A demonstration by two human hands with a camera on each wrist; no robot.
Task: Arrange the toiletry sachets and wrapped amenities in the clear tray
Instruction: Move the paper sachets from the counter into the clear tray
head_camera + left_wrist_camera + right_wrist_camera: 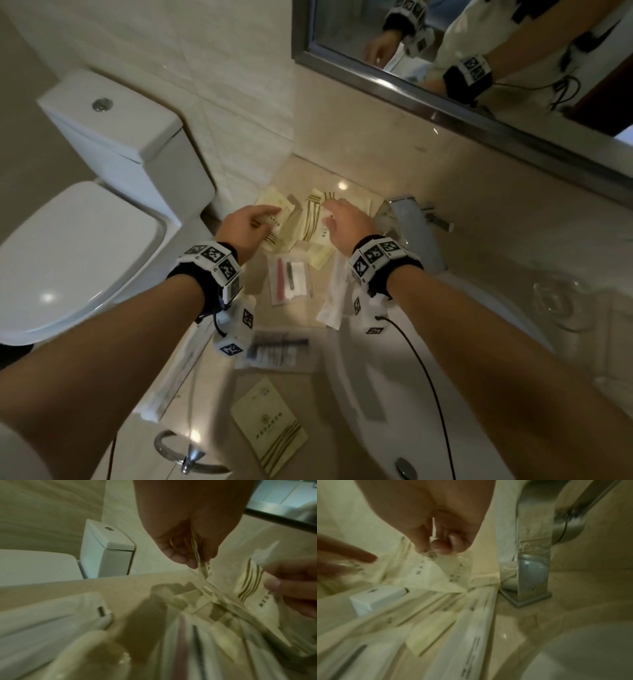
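While my left hand (247,228) pinches one striped sachet (274,219), my right hand (346,222) pinches another sachet (313,219) beside it, above the counter (342,171).

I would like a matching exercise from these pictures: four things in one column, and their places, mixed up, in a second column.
Things:
1. toilet
2. faucet
3. mirror
4. booklet

Places:
a. on the wall, top right
b. beside the counter, on the left
c. lying on the near part of the counter
d. right of the right hand

Pairs: 1-b, 2-d, 3-a, 4-c
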